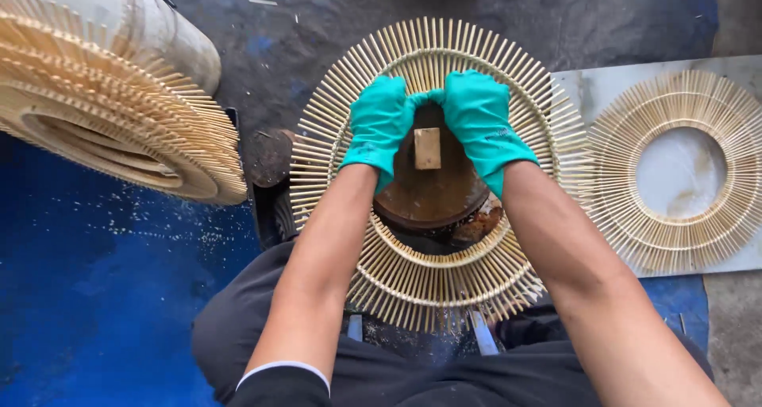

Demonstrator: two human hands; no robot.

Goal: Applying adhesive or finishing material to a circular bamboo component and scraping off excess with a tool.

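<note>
Gripping the bamboo-stick ring (432,169) at its inner hoop, the gloved left hand (379,121) and right hand (480,121) have fingers closed on it over a rusty round disc (432,189); light, brittle, best held by the hoop

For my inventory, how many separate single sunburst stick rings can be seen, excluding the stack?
2: one sunburst ring under both gloved hands at centre, one ring on the board at right. The stack at left holds more, uncountable.
</note>
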